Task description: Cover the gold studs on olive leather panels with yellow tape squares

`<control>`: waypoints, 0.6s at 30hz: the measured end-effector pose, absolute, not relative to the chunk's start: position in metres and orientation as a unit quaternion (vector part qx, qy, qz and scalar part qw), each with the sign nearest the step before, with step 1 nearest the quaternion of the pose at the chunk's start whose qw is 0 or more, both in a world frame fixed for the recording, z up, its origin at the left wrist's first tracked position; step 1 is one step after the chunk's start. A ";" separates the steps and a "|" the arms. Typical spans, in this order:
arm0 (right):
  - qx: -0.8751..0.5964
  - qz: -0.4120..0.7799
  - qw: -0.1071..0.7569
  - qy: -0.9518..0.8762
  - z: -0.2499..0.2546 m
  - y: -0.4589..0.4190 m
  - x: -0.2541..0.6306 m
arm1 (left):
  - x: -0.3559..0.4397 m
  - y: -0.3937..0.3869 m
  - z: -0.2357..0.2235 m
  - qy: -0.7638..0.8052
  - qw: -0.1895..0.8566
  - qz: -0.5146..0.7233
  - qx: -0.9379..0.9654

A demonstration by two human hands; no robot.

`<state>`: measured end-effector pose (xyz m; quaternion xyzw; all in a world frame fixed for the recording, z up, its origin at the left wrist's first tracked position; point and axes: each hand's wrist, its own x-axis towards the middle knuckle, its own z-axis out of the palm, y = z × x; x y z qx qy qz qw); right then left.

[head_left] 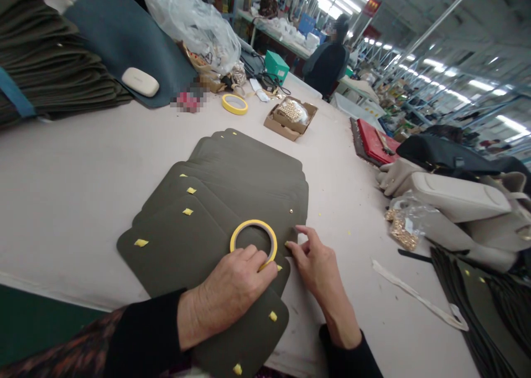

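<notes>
My left hand (232,289) is closed around the lower edge of a roll of yellow tape (254,223), held just over a spread of olive-green panels (249,167). These flat, round-cornered pieces overlap in a fan on the table. Small yellow tape pieces (141,243) stick to several of them near the corners. At the right edge of the panels is my right hand (317,264). Its thumb is at a small yellow tape piece (287,245) on a panel edge, and its index finger is stretched out apart from the thumb.
Stacked dark panels (50,62) fill the far left. Behind the work lie another yellow tape roll (234,104), a cardboard box (290,118) of gold beads and a white case (140,82). Beige bags (456,195) and more panels (477,289) line the right. A person (327,57) sits beyond.
</notes>
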<state>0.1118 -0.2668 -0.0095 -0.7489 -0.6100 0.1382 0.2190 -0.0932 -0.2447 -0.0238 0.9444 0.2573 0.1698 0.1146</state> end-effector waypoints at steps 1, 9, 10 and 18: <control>-0.743 0.108 0.216 -0.624 -0.009 -0.269 0.115 | -0.093 -0.245 -0.024 0.260 0.114 0.172 0.943; -0.576 0.027 0.144 -0.805 -0.007 -0.276 0.122 | -0.091 -0.244 -0.024 0.273 0.092 0.167 0.943; -0.581 0.030 0.121 -0.805 -0.006 -0.273 0.119 | -0.091 -0.244 -0.023 0.274 0.093 0.165 0.943; -0.739 0.184 0.107 -0.639 0.008 -0.246 0.106 | -0.089 -0.241 -0.019 0.268 0.091 0.178 0.943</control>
